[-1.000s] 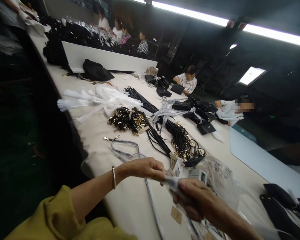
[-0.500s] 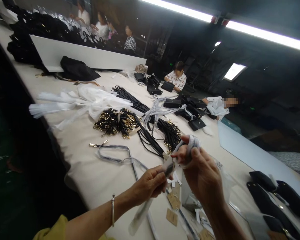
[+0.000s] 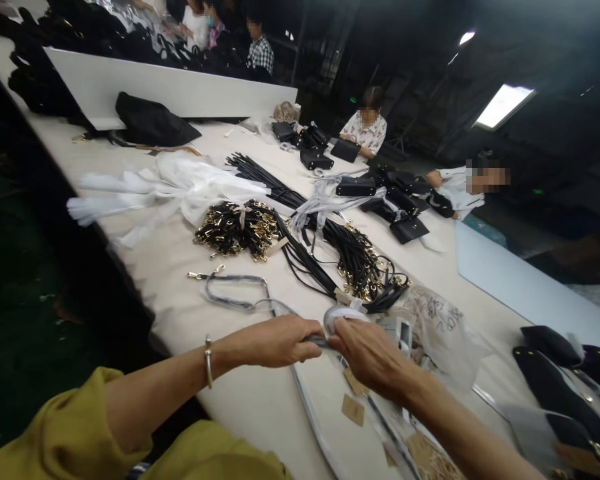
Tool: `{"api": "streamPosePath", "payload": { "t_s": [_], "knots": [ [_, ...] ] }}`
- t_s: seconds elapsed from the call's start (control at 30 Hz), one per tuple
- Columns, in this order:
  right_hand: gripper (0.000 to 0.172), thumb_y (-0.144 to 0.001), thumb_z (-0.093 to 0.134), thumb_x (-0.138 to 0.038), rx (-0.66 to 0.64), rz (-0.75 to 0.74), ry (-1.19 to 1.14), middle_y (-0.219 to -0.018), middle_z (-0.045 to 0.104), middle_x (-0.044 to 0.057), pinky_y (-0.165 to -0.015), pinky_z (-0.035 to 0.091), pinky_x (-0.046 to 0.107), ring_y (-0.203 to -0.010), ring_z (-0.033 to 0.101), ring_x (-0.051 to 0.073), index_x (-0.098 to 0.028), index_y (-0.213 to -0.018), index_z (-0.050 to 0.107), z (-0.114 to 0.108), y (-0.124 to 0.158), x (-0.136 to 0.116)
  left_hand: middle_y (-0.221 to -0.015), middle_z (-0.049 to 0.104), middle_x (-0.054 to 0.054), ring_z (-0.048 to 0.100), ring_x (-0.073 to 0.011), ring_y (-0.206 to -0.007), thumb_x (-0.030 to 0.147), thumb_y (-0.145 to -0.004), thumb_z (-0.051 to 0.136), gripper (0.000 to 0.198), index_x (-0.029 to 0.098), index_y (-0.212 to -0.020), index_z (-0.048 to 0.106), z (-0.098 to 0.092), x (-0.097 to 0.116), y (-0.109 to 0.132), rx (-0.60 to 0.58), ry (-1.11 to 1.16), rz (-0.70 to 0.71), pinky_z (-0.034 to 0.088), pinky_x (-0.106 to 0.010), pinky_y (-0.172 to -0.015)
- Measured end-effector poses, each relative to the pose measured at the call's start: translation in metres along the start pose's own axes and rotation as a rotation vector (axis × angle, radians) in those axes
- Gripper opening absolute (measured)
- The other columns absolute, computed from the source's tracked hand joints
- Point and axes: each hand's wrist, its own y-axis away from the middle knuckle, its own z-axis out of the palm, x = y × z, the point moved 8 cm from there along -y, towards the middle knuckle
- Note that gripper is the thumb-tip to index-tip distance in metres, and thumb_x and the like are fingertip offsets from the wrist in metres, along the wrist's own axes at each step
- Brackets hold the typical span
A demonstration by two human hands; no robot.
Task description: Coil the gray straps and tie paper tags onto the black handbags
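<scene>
My left hand (image 3: 287, 341), with a bangle at the wrist, is closed on one end of a plastic-wrapped strap. Close beside it, my right hand (image 3: 365, 347) grips the coiled part of the wrapped strap (image 3: 341, 313), which shows as a pale roll above its fingers. Another wrapped strap (image 3: 235, 297) with gold clasps lies on the table behind my left hand. Beyond both hands are a tied bundle of black straps with gold clasps (image 3: 240, 230) and a longer bundle of black straps (image 3: 350, 250).
White plastic sleeves (image 3: 180, 187) lie at the left of the cream table (image 3: 165, 300). Brown tags (image 3: 353, 410) and a clear bag (image 3: 443, 327) are near my right arm. Black pouches (image 3: 555, 393) lie at the right. Several people are at the far side.
Both hands have lowered toward the table. The right hand has turned from raised, with the roll around its fingers, to palm down, gripping the roll. The view has shifted.
</scene>
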Motion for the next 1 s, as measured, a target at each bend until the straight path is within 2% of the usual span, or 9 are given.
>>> {"api": "streamPosePath", "payload": {
  "t_s": [0.07, 0.1, 0.23, 0.3, 0.4, 0.53, 0.67, 0.87, 1.0],
  "knots": [
    [0.031, -0.1, 0.039, -0.04, 0.103, 0.238, -0.331, -0.075, 0.064, 0.004, -0.061, 0.041, 0.031, -0.065, 0.056, 0.019, -0.018, -0.086, 0.056, -0.009, 0.0, 0.023, -0.075, 0.061, 0.002, 0.052, -0.0123, -0.065, 0.022, -0.088, 0.053, 0.01, 0.02, -0.092, 0.063, 0.0, 0.005, 0.001, -0.001, -0.098, 0.03, 0.035, -0.022, -0.06],
    [0.033, -0.099, 0.041, -0.044, 0.22, 0.37, -0.538, -0.078, 0.066, 0.005, -0.063, 0.045, 0.031, -0.069, 0.06, 0.019, -0.018, -0.089, 0.058, -0.016, 0.002, 0.038, -0.074, 0.061, 0.002, 0.052, -0.0122, -0.064, 0.022, -0.089, 0.053, 0.01, 0.02, -0.091, 0.062, 0.003, 0.005, 0.002, -0.006, -0.105, 0.027, 0.035, -0.022, -0.059],
    [0.029, -0.095, 0.049, -0.043, 0.871, 0.761, -1.288, -0.073, 0.067, 0.004, -0.071, 0.056, 0.036, -0.07, 0.066, 0.019, -0.016, -0.091, 0.059, -0.026, 0.016, 0.096, -0.081, 0.065, 0.001, 0.059, -0.0141, -0.071, 0.026, -0.095, 0.049, 0.012, 0.019, -0.092, 0.059, 0.026, -0.007, 0.004, 0.111, -0.162, -0.01, 0.042, -0.021, -0.064],
    [0.025, -0.096, 0.045, -0.038, 1.018, 0.826, -1.383, -0.07, 0.066, 0.002, -0.074, 0.058, 0.038, -0.069, 0.067, 0.017, -0.018, -0.086, 0.057, -0.019, 0.017, 0.112, -0.089, 0.068, -0.001, 0.063, -0.0161, -0.076, 0.027, -0.097, 0.048, 0.012, 0.019, -0.097, 0.058, 0.042, -0.012, 0.005, 0.189, -0.28, 0.012, 0.045, -0.023, -0.067],
    [0.027, -0.097, 0.04, -0.039, 1.043, 0.843, -1.289, -0.074, 0.066, 0.001, -0.078, 0.057, 0.038, -0.071, 0.067, 0.015, -0.02, -0.084, 0.054, -0.005, 0.015, 0.121, -0.095, 0.068, -0.005, 0.065, -0.0196, -0.074, 0.024, -0.099, 0.046, 0.014, 0.017, -0.108, 0.054, 0.068, -0.011, 0.007, 0.22, -0.54, 0.091, 0.048, -0.027, -0.061],
    [0.036, -0.096, 0.038, -0.05, 0.937, 0.804, -1.036, -0.084, 0.068, 0.005, -0.079, 0.053, 0.037, -0.079, 0.064, 0.019, -0.02, -0.086, 0.056, 0.018, 0.016, 0.102, -0.086, 0.066, -0.006, 0.062, -0.0212, -0.061, 0.006, -0.095, 0.037, 0.021, 0.013, -0.107, 0.053, 0.081, -0.003, 0.009, 0.172, -0.828, 0.198, 0.048, -0.03, -0.049],
    [0.031, -0.087, 0.057, -0.051, 0.623, 0.652, -0.768, -0.08, 0.067, 0.007, -0.077, 0.044, 0.038, -0.078, 0.058, 0.024, -0.022, -0.079, 0.057, 0.04, 0.012, 0.064, -0.085, 0.066, -0.007, 0.064, -0.0227, -0.063, 0.0, -0.09, 0.037, 0.024, 0.013, -0.104, 0.052, 0.067, 0.008, 0.014, 0.142, -0.907, 0.251, 0.05, -0.031, -0.048],
    [0.03, -0.091, 0.049, -0.049, 0.236, 0.463, -0.582, -0.076, 0.063, 0.006, -0.072, 0.038, 0.036, -0.072, 0.053, 0.023, -0.023, -0.078, 0.051, 0.06, 0.019, 0.039, -0.085, 0.07, -0.008, 0.069, -0.025, -0.064, 0.027, -0.098, 0.05, 0.018, 0.015, -0.111, 0.049, 0.039, 0.007, 0.021, 0.081, -0.765, 0.097, 0.048, -0.03, -0.051],
    [0.036, -0.094, 0.044, -0.054, 0.032, 0.428, -0.603, -0.071, 0.061, 0.003, -0.066, 0.039, 0.032, -0.067, 0.052, 0.019, -0.022, -0.077, 0.048, 0.064, 0.02, 0.036, -0.082, 0.07, -0.005, 0.068, -0.0223, -0.066, 0.03, -0.098, 0.049, 0.016, 0.018, -0.108, 0.052, 0.028, 0.002, 0.018, 0.047, -0.671, 0.062, 0.043, -0.027, -0.054]
  ]
}}
